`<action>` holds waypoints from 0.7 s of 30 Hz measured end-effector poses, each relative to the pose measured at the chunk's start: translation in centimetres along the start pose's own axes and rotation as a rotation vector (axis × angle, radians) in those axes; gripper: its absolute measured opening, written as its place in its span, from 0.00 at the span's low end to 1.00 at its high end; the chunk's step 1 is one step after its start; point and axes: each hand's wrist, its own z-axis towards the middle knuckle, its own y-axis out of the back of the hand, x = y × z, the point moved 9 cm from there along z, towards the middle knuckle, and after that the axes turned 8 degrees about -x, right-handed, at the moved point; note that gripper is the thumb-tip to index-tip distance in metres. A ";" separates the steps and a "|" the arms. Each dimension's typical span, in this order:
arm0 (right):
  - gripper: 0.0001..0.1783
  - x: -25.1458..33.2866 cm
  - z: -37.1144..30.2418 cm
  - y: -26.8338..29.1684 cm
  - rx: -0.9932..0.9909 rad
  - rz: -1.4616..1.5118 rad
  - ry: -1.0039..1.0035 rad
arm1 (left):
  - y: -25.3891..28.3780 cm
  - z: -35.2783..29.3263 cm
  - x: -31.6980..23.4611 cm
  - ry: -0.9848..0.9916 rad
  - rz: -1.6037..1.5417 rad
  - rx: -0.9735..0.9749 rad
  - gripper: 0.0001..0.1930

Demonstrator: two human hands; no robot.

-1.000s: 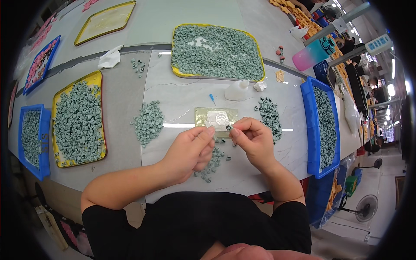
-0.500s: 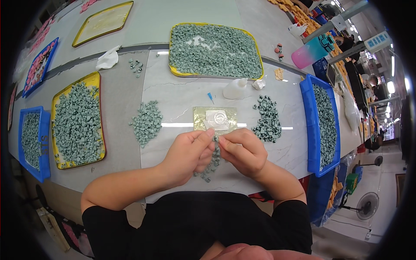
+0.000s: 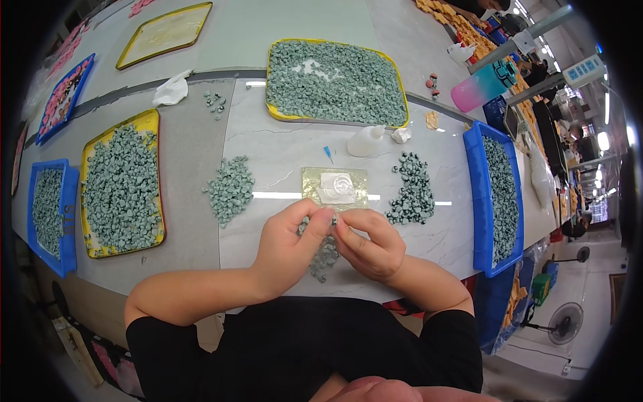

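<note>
Between the fingertips of both hands, in front of my chest, is a small grey-green piece, mostly hidden by the fingers. My left hand pinches it with thumb and forefinger, and my right hand grips it from the other side. Below the hands lies a loose heap of similar green pieces, partly covered by them. Just beyond the fingertips sits a yellowish square pad bearing a white sheet with a clear round smear. Green piles lie to the left and right.
A white squeeze bottle, a blue dispensing needle tip and crumpled tissue lie behind the pad. Yellow-rimmed trays of green pieces stand at the back and left. Blue bins flank both sides. A pink-teal bottle stands back right.
My hands have shifted slightly left and down in the picture, and the fingers have re-angled around the small piece. The whole scene has moved slightly with the head.
</note>
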 end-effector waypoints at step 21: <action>0.10 -13.4 -4.3 5.5 0.350 -0.667 -0.543 | -0.9 -0.8 3.0 0.597 -0.286 0.050 0.09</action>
